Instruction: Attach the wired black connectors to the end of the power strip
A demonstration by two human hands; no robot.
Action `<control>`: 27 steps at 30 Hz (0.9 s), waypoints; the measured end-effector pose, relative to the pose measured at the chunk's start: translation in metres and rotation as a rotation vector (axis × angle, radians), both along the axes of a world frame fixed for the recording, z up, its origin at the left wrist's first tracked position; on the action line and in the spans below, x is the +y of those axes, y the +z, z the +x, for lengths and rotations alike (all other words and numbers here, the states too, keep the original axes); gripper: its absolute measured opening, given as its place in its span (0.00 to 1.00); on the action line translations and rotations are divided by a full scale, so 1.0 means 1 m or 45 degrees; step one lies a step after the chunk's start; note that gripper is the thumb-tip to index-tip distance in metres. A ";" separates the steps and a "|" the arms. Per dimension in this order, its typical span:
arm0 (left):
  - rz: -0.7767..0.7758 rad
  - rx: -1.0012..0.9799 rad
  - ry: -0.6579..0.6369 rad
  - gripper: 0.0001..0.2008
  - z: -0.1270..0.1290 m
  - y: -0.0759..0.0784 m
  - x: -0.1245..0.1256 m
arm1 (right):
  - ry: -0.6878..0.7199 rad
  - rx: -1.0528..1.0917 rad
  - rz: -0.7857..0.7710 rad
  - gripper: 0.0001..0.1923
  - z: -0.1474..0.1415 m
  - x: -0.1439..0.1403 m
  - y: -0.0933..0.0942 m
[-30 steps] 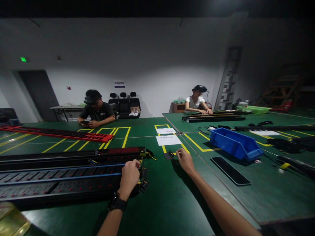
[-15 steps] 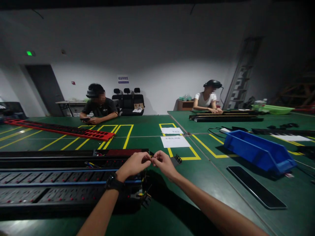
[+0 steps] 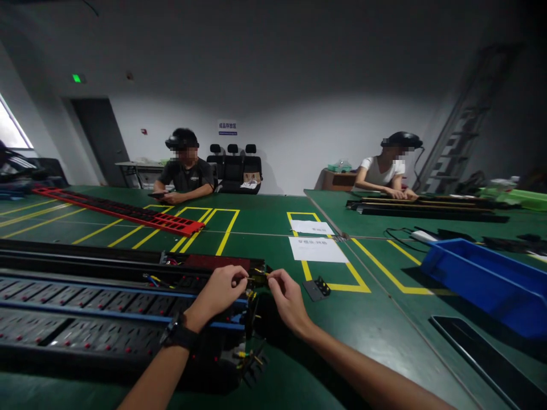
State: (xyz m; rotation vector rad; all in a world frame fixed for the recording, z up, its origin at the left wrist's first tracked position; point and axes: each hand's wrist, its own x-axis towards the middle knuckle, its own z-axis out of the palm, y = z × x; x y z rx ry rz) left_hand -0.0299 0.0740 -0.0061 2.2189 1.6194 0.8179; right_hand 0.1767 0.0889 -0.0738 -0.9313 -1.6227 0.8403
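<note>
My left hand [image 3: 225, 289] is over the end of a long black housing [image 3: 128, 282]; its thumb and forefinger are pinched, perhaps on a thin wire too small to name. A short gap to the right, my right hand [image 3: 287, 293] has its thumb and fingertips together at a small dark piece with a yellowish part, whose kind I cannot make out. Loose yellow and dark wires [image 3: 243, 354] stick out of the ends of the black housings. Beside my right hand, a small black bracket-like plate [image 3: 317, 288] lies on the green table.
White paper sheets [image 3: 318, 250] lie beyond my hands. A blue bin [image 3: 482, 285] and a black flat device [image 3: 487, 359] are at the right. A red frame [image 3: 182, 226] lies at the far left. Two people [image 3: 188, 171] sit across the table [image 3: 359, 336].
My hands have moved apart from fingertips almost touching, leaving a gap between them. The view has turned slightly left. The black plate shows more fully.
</note>
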 end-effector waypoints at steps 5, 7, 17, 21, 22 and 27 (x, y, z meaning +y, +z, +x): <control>-0.020 0.105 0.001 0.10 0.001 -0.009 -0.002 | -0.045 -0.133 -0.052 0.15 0.003 -0.003 -0.001; -0.003 0.137 0.015 0.11 0.003 -0.009 -0.004 | -0.008 -0.159 -0.057 0.14 0.003 -0.002 -0.003; -0.020 0.300 0.028 0.13 0.004 -0.012 -0.005 | 0.057 -0.237 0.023 0.14 0.003 -0.003 -0.004; -0.025 0.351 0.034 0.15 0.005 -0.013 -0.007 | 0.076 -0.262 0.037 0.14 0.003 -0.003 -0.004; -0.025 0.363 0.038 0.15 0.006 -0.012 -0.008 | 0.076 -0.266 0.036 0.14 0.003 -0.004 -0.004; -0.017 0.444 -0.012 0.17 0.009 -0.009 -0.012 | 0.069 -0.295 0.032 0.14 0.003 -0.005 -0.005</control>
